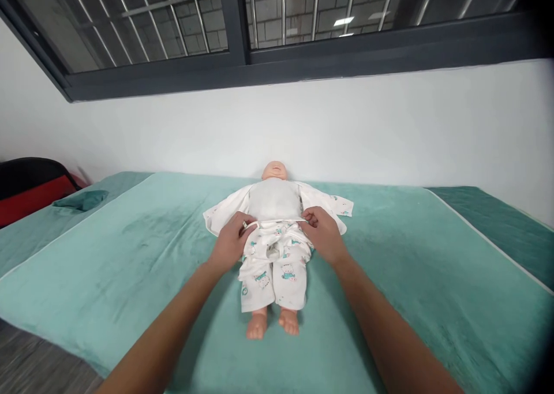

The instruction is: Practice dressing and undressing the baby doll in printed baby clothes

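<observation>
A baby doll (274, 171) lies on its back on a green covered bed, head toward the wall and bare feet toward me. It wears white patterned pants (289, 284), and a white long-sleeved top (229, 206) is spread out at both sides of its pale torso. My left hand (232, 239) pinches the pants' waistband at the left hip. At the opposite hip, my right hand (322, 231) grips the same waistband between thumb and fingers. The band runs straight across the doll's belly between both hands.
The green bed cover (130, 278) stretches out on both sides, with white seams. Behind it rises a white wall (346, 128) below a dark-framed window (242, 74) with metal bars. A black and red item (34, 192) sits at the far left.
</observation>
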`<state>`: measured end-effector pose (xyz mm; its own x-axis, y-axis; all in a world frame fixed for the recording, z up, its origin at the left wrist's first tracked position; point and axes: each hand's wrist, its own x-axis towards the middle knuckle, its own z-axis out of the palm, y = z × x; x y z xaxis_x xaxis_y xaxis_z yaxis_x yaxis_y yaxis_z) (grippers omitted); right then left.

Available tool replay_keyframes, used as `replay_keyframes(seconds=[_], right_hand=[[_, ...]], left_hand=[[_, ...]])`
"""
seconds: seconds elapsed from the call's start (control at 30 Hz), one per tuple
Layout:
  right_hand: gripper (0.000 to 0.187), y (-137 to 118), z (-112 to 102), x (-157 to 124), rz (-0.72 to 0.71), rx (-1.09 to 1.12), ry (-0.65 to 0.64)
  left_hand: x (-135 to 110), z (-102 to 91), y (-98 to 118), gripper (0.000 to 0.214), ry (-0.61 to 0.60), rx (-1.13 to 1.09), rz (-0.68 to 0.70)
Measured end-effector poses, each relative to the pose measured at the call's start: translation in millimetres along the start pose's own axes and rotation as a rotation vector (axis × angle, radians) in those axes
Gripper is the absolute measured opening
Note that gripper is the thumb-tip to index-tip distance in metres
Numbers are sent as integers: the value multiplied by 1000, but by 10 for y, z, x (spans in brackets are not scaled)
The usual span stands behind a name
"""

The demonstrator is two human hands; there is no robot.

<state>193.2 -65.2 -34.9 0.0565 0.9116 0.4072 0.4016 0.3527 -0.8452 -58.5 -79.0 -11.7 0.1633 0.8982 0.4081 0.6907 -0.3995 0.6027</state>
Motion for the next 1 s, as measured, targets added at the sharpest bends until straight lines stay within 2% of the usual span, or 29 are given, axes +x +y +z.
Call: replay_keyframes(seconds=[0.07,0.13,0.27,0.47,0.53,0.63,0.77,0.9,1.0], right_hand=[[7,44,21,16,-22,36,-43],[4,43,40,17,-99,56,-63],[2,1,84,6,-226,66,-40],[2,28,124,2,-203,66,-55],[2,30,121,-7,-208,59,-61],[8,15,93,2,-237,-2,-82],[13,15,51,165,-278,-154,-116],[18,95,124,516,-121,-290,-79],[24,197,253,723,24,-148,-37]], left_hand=[[14,-30,28,37,-50,-162,-151],[30,-81,46,42,-105,-228,-208],[80,-136,103,36,-274,-127,-47],[143,-116,211,28,-286,114,195],[157,-97,204,25,-248,99,179],[205,-40,153,24,-119,24,48],[396,46,82,21,9,-3,-78],[718,116,-18,24,87,18,-150],[912,213,-166,28,137,-152,-238]])
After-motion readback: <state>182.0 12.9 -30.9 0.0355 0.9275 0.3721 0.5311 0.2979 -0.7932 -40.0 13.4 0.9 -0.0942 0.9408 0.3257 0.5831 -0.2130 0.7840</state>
